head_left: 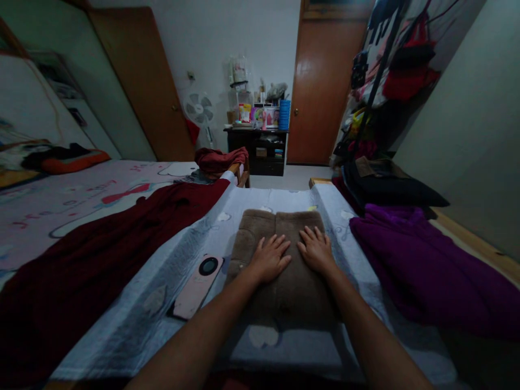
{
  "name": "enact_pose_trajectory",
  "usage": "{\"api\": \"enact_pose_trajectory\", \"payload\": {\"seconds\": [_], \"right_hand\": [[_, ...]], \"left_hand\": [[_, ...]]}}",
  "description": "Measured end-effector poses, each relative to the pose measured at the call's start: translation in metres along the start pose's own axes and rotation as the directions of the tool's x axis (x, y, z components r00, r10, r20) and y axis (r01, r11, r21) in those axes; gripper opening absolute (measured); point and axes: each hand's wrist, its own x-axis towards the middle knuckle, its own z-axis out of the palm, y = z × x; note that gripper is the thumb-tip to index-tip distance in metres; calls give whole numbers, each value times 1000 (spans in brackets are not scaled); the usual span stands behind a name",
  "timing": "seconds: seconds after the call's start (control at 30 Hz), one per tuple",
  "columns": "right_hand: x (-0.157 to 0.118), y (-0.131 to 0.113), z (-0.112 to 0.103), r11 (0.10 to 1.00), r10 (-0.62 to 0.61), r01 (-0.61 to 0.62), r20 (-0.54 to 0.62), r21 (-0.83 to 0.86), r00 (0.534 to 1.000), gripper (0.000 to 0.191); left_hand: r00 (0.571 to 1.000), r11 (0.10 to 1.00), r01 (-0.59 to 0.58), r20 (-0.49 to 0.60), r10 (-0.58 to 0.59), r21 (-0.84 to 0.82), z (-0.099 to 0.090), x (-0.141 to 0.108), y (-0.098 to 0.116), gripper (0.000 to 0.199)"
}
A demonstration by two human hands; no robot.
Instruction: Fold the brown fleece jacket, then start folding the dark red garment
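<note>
The brown folded garment (260,227) is being pressed flat at twelve o'clock on the pale sheet (264,352) by the left hand (270,259) and the right hand (316,250), fingers spread; its centre seam is being pointed toward twelve, the outline nearly square; its nine-o'clock edge is being flanked by the phone (197,290); beyond its far edge, open sheet is being shown.

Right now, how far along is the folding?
Done: the brown garment looks folded into a block. In hand: the left hand and right hand rest on it, fingers spread. Left: perhaps the dark red cloth, spread out, though whether it belongs to this job is unclear.
</note>
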Motion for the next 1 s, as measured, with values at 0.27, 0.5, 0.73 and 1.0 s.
{"api": "enact_pose_trajectory", "payload": {"seconds": [0.27, 0.5, 0.73, 1.0], "right_hand": [[2, 0, 10, 992, 19, -12, -56, 125, 998, 52], [-5, 39, -1, 748, 366, -156, -205, 645, 908, 68], [-33, 46, -9, 232, 420, -428, 307, 873, 854, 74], [-38, 33, -20, 71, 278, -456, 421, 887, 863, 43]], "left_hand": [[999, 999, 4, -41, -6, -49, 3, -1, 0, 54], [943, 958, 67, -296, -152, -278, -13, -14, -29, 41], [729, 570, 382, -143, -670, -727, -28, -30, -88, 63], [743, 0, 279, 216, -633, -960, -16, -27, -103, 51]]}}
